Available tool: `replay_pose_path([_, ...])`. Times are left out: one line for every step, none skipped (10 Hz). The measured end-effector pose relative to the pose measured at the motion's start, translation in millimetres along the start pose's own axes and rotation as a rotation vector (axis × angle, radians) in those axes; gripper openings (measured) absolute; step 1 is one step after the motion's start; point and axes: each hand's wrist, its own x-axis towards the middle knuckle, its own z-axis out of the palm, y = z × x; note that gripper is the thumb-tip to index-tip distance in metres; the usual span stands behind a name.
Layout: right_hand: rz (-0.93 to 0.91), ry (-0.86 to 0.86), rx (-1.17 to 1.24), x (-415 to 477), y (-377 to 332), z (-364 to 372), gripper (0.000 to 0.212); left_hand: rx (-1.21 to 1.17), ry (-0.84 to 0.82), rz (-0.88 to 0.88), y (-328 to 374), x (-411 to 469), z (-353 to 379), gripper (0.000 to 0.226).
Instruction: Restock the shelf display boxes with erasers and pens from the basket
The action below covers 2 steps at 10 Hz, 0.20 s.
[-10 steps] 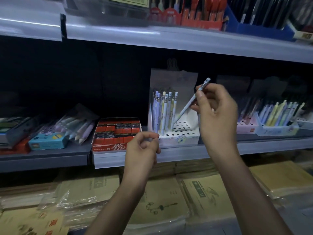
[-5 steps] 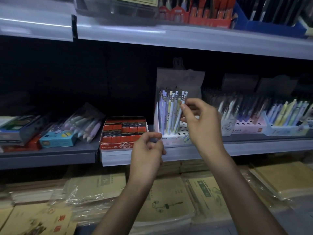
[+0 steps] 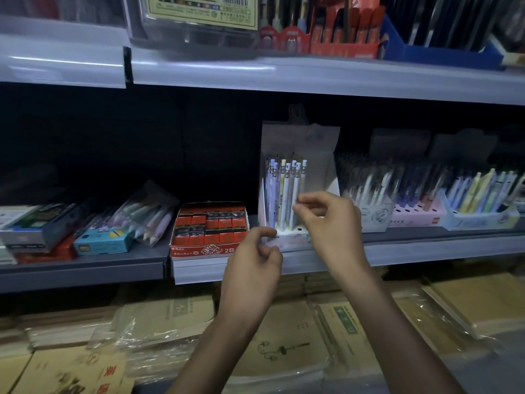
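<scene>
A white pen display box (image 3: 287,237) with a tall card back stands on the middle shelf, holding several pastel pens (image 3: 279,194) upright. My right hand (image 3: 329,220) is in front of the box, its thumb and fingertips pinched on the rightmost pen (image 3: 301,177), which stands in the box. My left hand (image 3: 252,263) hovers at the box's front left corner, fingers loosely curled and apart, with nothing visible in it. To the left of the pen box sits a red box of erasers (image 3: 210,226). No basket is in view.
More pen display boxes (image 3: 420,214) line the shelf to the right. Bagged pens (image 3: 147,217) and small boxes (image 3: 102,243) lie at the left. The upper shelf edge (image 3: 312,78) overhangs close above. Wrapped notebooks (image 3: 170,314) are stacked below.
My right hand came down and left, bringing the slanted pen upright into the box among the others. My left hand stayed by the box's front corner.
</scene>
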Motion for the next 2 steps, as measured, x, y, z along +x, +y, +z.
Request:
replay_pose_path([-0.003,0.010,-0.040,-10,0,-8,0.020,0.098,-0.004,0.034,10,-9,-10,0.025])
replay_pose_path([-0.029,0.032,-0.118,-26,-9,-18,0.024,0.283,0.012,0.095,14,-27,-27,0.030])
